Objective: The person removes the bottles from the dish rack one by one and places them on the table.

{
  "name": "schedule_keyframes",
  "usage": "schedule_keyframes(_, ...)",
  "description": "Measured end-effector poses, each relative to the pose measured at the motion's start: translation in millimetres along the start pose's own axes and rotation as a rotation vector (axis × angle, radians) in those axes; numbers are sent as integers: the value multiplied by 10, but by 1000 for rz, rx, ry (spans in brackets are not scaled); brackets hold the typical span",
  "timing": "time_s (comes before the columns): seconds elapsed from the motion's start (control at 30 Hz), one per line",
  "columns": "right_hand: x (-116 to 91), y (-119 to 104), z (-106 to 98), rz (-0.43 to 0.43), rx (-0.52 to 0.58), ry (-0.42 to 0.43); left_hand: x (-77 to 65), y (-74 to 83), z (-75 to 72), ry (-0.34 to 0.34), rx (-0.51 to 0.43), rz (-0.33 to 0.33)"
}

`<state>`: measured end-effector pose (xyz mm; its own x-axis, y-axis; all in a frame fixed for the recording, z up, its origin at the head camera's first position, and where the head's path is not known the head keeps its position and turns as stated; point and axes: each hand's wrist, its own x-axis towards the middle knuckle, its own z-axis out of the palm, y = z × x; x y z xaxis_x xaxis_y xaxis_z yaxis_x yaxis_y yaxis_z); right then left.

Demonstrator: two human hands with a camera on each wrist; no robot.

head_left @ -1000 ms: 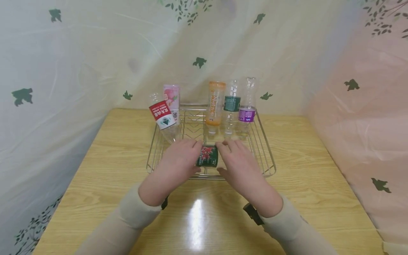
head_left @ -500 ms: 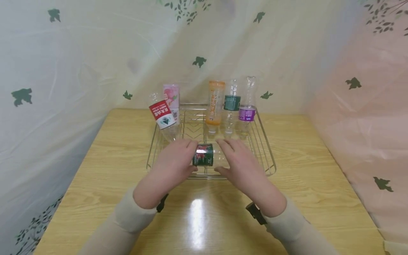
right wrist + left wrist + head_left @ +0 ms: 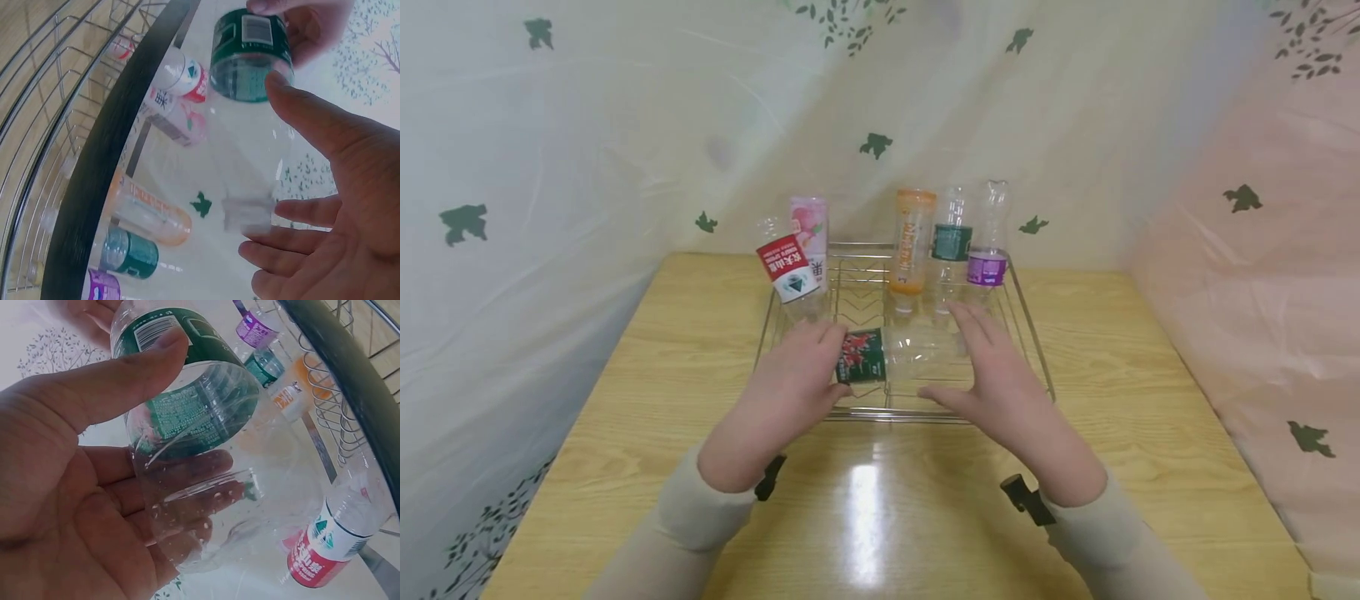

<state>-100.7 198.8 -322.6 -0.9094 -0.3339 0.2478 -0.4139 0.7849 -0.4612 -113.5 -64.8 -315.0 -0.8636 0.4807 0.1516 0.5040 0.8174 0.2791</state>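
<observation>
In the head view my left hand [image 3: 786,371] grips one end of a clear plastic bottle with a green, red-patterned label [image 3: 862,356]. The bottle lies sideways above the front of a wire rack [image 3: 857,414]. In the left wrist view my thumb presses the label of the bottle [image 3: 187,419] while the fingers curve behind its clear end. My right hand [image 3: 1003,379] is at the bottle's neck end, thumb and fingers spread. The right wrist view shows the right hand [image 3: 350,187] beside the bottle [image 3: 250,62]; whether the thumb touches it, I cannot tell.
On the rack's left, a red-and-white labelled bottle [image 3: 787,268] leans by a pink bottle [image 3: 809,218]. On its back right are an orange bottle [image 3: 912,242], a green-labelled bottle [image 3: 952,243] and a purple-labelled bottle [image 3: 987,268]. Wood table [image 3: 1075,333] surrounds the rack.
The bottle has shifted left with my left hand. My right hand has moved right and spread its fingers, so more of the clear neck end shows. The bottles on the rack stay put.
</observation>
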Motion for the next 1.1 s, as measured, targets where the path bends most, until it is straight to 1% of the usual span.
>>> schedule_keyframes(0.1,-6,56,-40,-2,21,27,-29,-27,-3,18,-15,-5)
schedule_keyframes(0.2,-30,124,-88,17,40,42,-53,-56,6,42,-28,-5)
schedule_keyframes(0.4,-117,300,-174,110,81,25,-95,-125,35,73,-56,-13)
schedule_keyframes(0.6,-201,491,-216,154,106,28,-143,-191,21,100,-114,-45)
schedule_keyframes(0.83,-299,692,-231,111,136,55,-180,-268,-20,149,-143,-56)
schedule_keyframes(1.0,-383,787,-242,175,128,15,-216,-298,-14,187,-163,-86)
schedule_keyframes(1.1,-409,849,-230,178,118,-1,-241,-310,-5,225,-181,-115)
